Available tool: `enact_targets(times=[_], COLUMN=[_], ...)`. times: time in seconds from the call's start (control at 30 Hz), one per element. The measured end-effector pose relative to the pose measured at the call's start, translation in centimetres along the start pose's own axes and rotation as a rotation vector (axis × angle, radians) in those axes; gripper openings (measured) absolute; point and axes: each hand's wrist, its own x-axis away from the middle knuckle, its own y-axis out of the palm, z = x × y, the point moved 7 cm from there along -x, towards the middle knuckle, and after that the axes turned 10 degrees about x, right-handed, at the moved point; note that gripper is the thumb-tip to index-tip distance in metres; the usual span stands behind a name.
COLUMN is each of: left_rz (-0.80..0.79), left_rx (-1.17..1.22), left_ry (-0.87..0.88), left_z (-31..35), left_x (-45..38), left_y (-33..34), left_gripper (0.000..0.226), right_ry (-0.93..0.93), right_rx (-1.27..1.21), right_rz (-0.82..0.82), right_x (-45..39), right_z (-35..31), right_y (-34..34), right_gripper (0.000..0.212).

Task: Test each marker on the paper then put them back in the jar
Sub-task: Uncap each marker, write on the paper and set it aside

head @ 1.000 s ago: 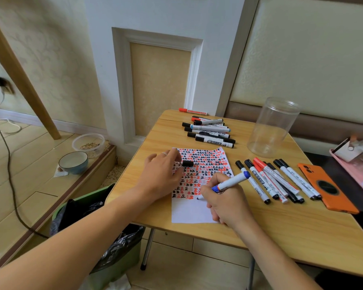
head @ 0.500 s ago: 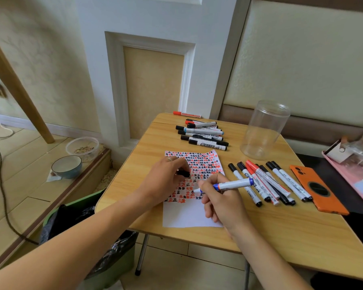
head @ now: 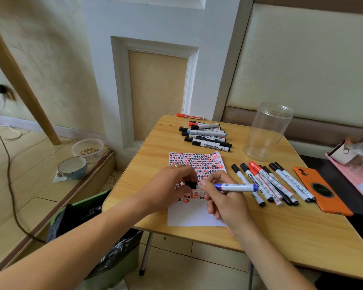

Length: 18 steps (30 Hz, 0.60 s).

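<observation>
Your right hand (head: 224, 197) grips blue marker (head: 235, 187); left hand (head: 172, 185) pinches cap (head: 190, 184) at tip. Jar (head: 266, 130) empty, none returned.

A pale cream textured wall (head: 50, 59) meets a white pilaster with a recessed beige panel (head: 157, 93); to the right runs a cream padded wall panel (head: 302, 59). A slanted wooden beam (head: 23, 86) crosses the left. The light wood-plank floor (head: 19, 185) catches soft daylight beside the light wooden folding table (head: 281, 237).
</observation>
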Motion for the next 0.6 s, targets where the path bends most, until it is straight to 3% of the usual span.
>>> enact_targets(times=[0.17, 0.3, 0.4, 0.5, 0.6], left_rz=[-0.025, -0.024, -0.025, -0.032, -0.032], left_rx=[-0.004, 0.120, 0.142, 0.095, 0.076], left_ry=[0.079, 0.041, 0.015, -0.014, -0.100], left_z=[1.2, 1.1, 0.6, -0.4, -2.1], left_x=[0.1, 0.1, 0.1, 0.1, 0.3], left_y=[0.1, 0.3, 0.1, -0.7, -1.7], left_gripper=[0.016, 0.010, 0.009, 0.007, 0.010], right_ry=[-0.002, 0.019, 0.022, 0.069, 0.124], right_rx=[-0.012, -0.031, -0.074, -0.150, -0.221], right_rz=[-0.009, -0.040, -0.062, 0.006, 0.098], right_x=[0.0, -0.1, 0.0, -0.1, -0.3], right_z=[0.0, 0.2, -0.2, 0.0, 0.8], right_y=[0.1, 0.3, 0.5, -0.1, -1.1], right_gripper=[0.015, 0.017, 0.032, 0.044, 0.032])
